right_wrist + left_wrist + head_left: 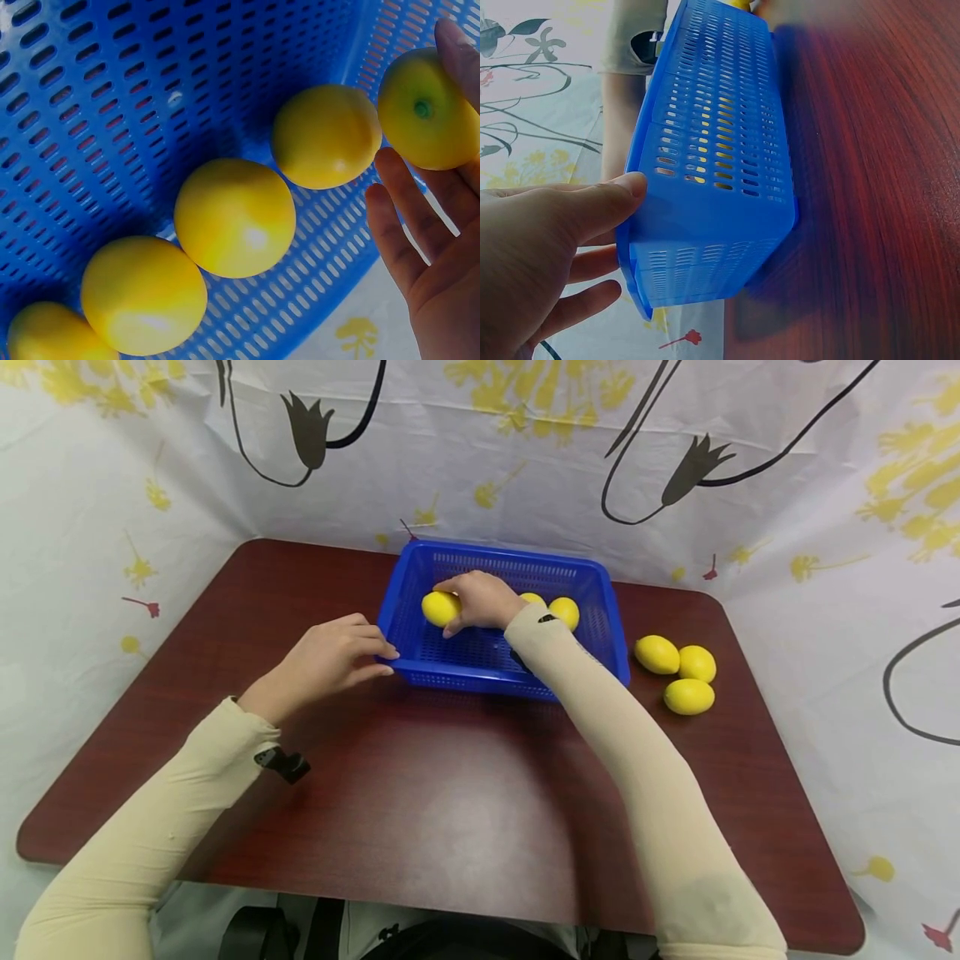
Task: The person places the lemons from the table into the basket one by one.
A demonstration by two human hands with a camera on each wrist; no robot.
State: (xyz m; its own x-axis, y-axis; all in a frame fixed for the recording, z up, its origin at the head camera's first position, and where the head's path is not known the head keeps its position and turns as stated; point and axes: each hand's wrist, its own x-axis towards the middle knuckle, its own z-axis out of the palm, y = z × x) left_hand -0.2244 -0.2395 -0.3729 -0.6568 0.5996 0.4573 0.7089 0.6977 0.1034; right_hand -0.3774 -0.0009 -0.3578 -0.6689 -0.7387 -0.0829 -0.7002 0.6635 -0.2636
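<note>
Head view: blue basket (pixel 480 675) just off ctr toward 1 o'clock, on dk red-brown table (pixel 450 793). L hand (pixel 330 653) at basket's 8 o'clock corner, fingertips on its edge. R hand (pixel 486 599) inside, thumb & fingers clamped round held lemon (pixel 438 608), basket's 9 o'clock. Three loose lemons (pixel 689 697) on table, approx 3 o'clock.

L wrist view: thumb & fingers pinch basket edge, 8-9 o'clock.

R wrist view: held lemon at 2 o'clock, little finger off it; four more lemons (pixel 235 217) in basket, row running to 7-8 o'clock.
</note>
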